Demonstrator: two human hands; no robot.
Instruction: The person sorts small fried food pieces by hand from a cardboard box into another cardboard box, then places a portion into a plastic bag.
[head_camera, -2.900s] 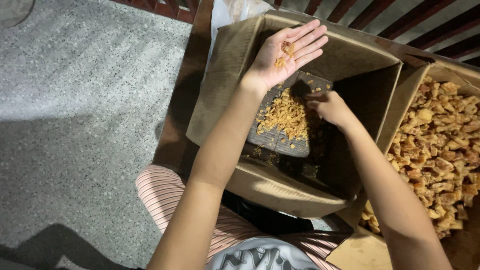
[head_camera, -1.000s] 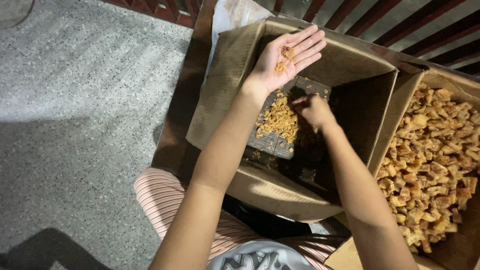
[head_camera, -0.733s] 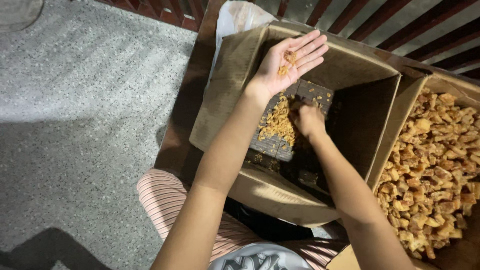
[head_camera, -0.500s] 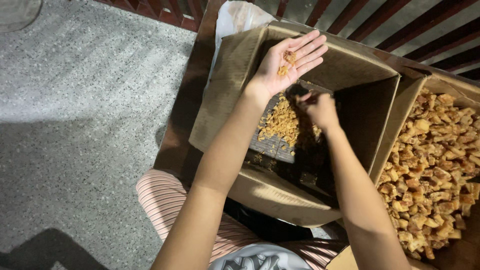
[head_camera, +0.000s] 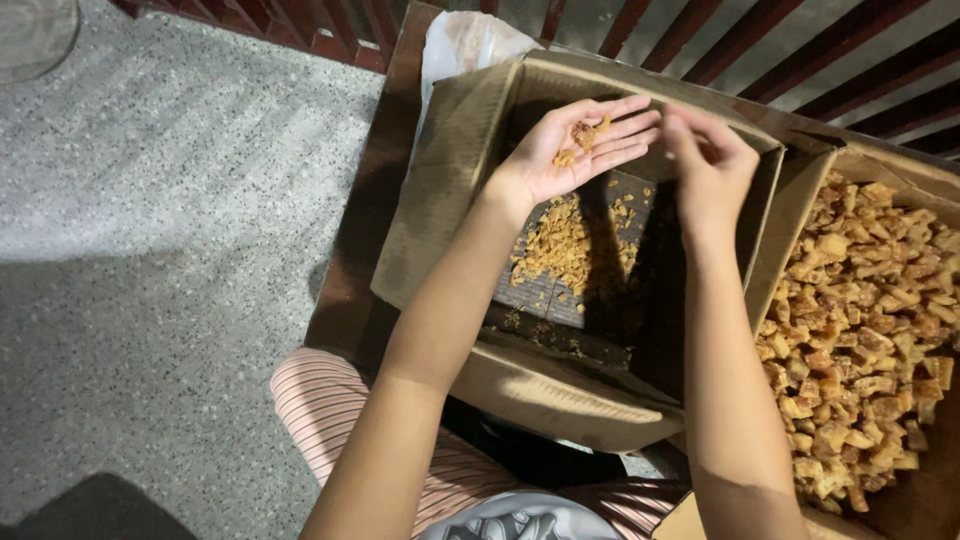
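My left hand (head_camera: 580, 145) is held palm up over an open cardboard box (head_camera: 450, 190), with a few small golden crumbs (head_camera: 582, 135) lying on the palm. My right hand (head_camera: 712, 165) hovers just right of it, fingers pinched together near the left fingertips; whether it holds a crumb I cannot see. On the box's bottom lies a pile of the same golden crumbs (head_camera: 555, 250) on a dark gridded sheet.
A second cardboard box (head_camera: 850, 165) at the right is full of larger golden-brown chunks (head_camera: 860, 330). Both boxes rest on a dark wooden surface (head_camera: 385, 150) by a red railing. A white plastic bag (head_camera: 465, 40) lies behind the box. Speckled grey floor at left.
My right hand has risen out of the box, from the crumb pile up to beside the left palm. The left hand stayed raised, palm up.
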